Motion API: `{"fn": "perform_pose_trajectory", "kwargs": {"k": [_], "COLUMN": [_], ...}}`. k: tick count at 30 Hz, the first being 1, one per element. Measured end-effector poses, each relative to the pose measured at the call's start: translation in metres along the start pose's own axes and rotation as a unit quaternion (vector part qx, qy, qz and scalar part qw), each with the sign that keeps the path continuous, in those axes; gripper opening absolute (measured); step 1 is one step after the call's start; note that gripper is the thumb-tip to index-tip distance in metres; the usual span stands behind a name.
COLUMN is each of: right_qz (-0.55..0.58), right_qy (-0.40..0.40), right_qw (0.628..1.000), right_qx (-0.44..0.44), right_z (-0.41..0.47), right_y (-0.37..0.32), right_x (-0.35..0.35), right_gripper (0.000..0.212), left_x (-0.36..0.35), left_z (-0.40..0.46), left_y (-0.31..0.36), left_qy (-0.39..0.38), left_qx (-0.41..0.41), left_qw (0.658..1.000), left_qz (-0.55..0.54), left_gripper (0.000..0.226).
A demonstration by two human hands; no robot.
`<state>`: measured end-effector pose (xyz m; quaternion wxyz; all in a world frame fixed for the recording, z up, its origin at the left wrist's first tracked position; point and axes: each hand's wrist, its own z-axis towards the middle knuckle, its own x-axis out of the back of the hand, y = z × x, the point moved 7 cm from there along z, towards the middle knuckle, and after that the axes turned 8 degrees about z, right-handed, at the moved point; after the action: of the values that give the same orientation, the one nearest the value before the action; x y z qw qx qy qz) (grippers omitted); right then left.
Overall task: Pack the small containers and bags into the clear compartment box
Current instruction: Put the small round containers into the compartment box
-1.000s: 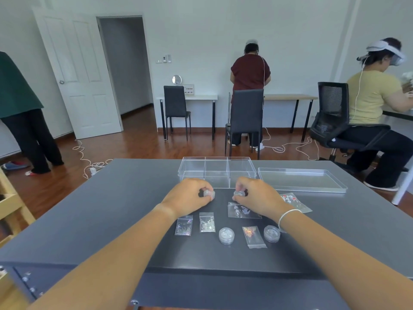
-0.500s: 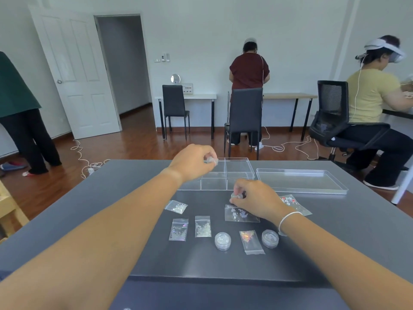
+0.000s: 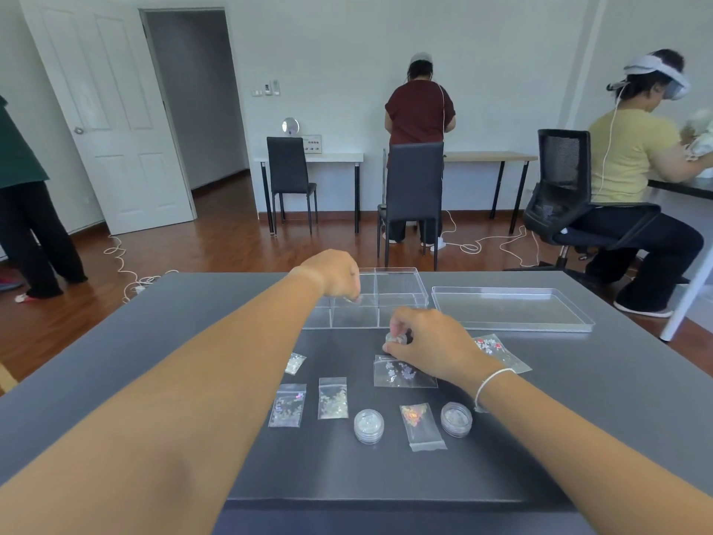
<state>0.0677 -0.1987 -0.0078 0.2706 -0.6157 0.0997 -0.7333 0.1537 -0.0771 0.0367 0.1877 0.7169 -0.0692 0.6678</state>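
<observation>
The left hand (image 3: 333, 274) has lowered into the clear box (image 3: 401, 287) near the tabletop's far edge, fingers grasping a small container (image 3: 353, 299), while the right hand (image 3: 428, 343) still pinches another jar (image 3: 396, 337).

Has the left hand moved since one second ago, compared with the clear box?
Yes. The left hand went away from the person, from the table in front of the clear compartment box to above its left compartments, holding a small container.
</observation>
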Motion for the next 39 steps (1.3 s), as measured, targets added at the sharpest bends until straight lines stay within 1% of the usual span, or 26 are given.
{"fn": "perform_pose_trajectory", "kwargs": {"k": [2,8,18,26,30,32,35,37,39], "right_qz": [-0.002,-0.003,-0.003,-0.002,-0.002,-0.003,-0.002,-0.002,-0.001], "right_qy": [-0.002,-0.005,-0.007,-0.011,-0.008,-0.007,-0.008,-0.009,-0.008], "right_qw": [1.0,1.0,1.0,1.0,1.0,1.0,1.0,1.0,1.0], "right_qx": [0.001,0.001,0.01,0.008,0.011,0.011,0.009,0.008,0.009], "right_z": [-0.001,0.0,0.001,0.001,0.001,0.001,0.001,0.001,0.002], "right_y": [-0.001,0.0,0.0,0.002,0.002,0.002,0.002,0.002,0.002], "right_x": [0.001,0.001,0.001,0.0,0.001,0.0,0.0,0.0,0.0], "right_gripper": [0.016,0.015,0.017,0.017,0.017,0.017,0.017,0.016,0.016], "left_x": [-0.001,-0.004,-0.008,-0.002,-0.001,0.0,-0.001,-0.001,0.0], "left_z": [0.002,0.011,0.018,0.016,0.012,0.011,0.008,0.006,0.003], "left_y": [0.002,0.003,0.01,0.006,0.0,-0.003,-0.003,-0.003,-0.003], "left_qy": [-0.01,-0.016,-0.001,-0.003,-0.017,-0.017,-0.013,-0.006,-0.001], "left_qx": [0.003,0.021,0.015,0.014,0.025,0.026,0.013,0.011,0.019], "left_qw": [1.0,0.998,0.986,0.979,0.973,0.971,0.971,0.975,0.98], "left_qz": [0.014,0.064,0.168,0.203,0.228,0.235,0.236,0.221,0.197], "left_gripper": [0.003,0.014,0.024,0.018,0.025,0.025,0.028,0.033,0.032]}}
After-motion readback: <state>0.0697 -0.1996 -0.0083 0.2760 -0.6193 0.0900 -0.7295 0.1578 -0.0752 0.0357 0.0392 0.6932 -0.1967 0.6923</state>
